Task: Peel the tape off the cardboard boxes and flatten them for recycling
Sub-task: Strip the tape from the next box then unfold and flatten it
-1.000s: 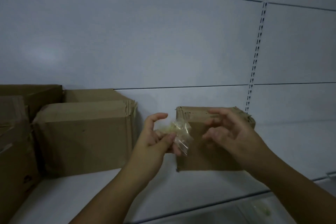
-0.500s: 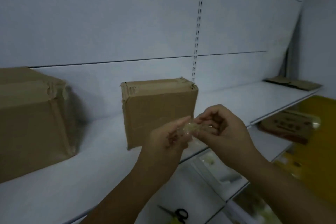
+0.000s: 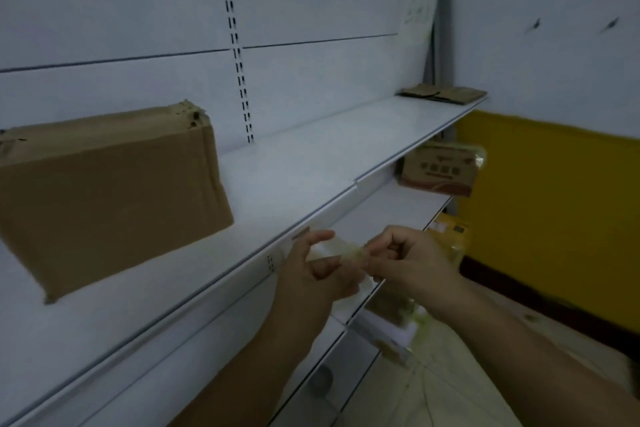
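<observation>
Left hand (image 3: 313, 274), right hand (image 3: 412, 262), pinching crumpled clear tape (image 3: 341, 251)

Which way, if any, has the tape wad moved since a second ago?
Yes. The tape wad moved right and down: earlier in front of the cardboard box, now past it, by the shelf edge.

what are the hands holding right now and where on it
A strip of clear tape, stretched between both hands: the left hand pinches its left end, the right hand its crumpled right end.
</observation>
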### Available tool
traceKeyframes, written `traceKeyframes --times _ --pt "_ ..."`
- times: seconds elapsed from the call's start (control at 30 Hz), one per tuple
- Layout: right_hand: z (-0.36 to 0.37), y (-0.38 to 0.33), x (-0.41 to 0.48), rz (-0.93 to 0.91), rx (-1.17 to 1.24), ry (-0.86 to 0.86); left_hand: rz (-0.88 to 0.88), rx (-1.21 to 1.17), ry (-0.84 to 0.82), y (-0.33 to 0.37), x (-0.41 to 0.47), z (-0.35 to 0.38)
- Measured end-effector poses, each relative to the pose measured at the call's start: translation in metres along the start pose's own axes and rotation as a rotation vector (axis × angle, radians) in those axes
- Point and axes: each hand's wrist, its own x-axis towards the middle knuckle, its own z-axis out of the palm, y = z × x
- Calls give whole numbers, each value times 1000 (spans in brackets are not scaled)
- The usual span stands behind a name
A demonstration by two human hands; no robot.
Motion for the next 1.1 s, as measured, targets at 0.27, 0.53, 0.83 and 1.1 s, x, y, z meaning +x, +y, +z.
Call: traceKeyframes --times 0.27,0.53,0.83,1.1 --pt "-44 50 15 362 329 -169 -69 98 125 -53 51 35" --pt "-64 126 58 439 366 -3 -380 132 161 -116 100 43" --pt "-49 211 82 518 39 -263 -436 234 424 -160 132 38" --pt "-50 289 132 690 -165 -187 -292 363 667 -161 151 -14"
